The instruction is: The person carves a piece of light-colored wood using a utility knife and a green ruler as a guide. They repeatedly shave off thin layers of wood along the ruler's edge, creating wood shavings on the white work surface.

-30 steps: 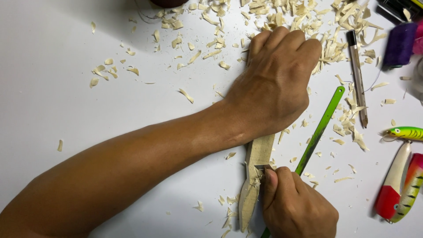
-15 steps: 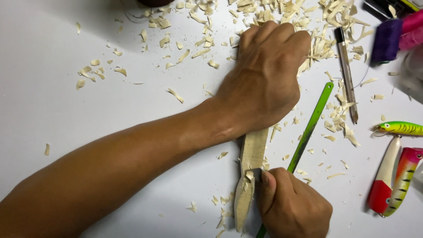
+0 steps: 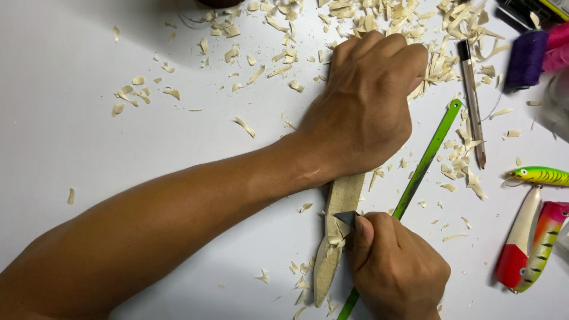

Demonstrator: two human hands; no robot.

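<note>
Wooden blank (image 3: 332,237) on white worktop (image 3: 89,136), left hand (image 3: 367,112) grip closed over its top end, right hand (image 3: 397,272) grip closed on small blade (image 3: 345,218) against it.

white table (image 3: 118,142), wood shavings (image 3: 367,18); green ruler (image 3: 430,148), pencil (image 3: 472,101), fishing lures (image 3: 533,237)

Two bare hands: left hand (image 3: 370,112) at 12 o'clock, right hand (image 3: 397,269) at 5 o'clock. Left forearm unsleeved. No rings, watch, gloves.
</note>
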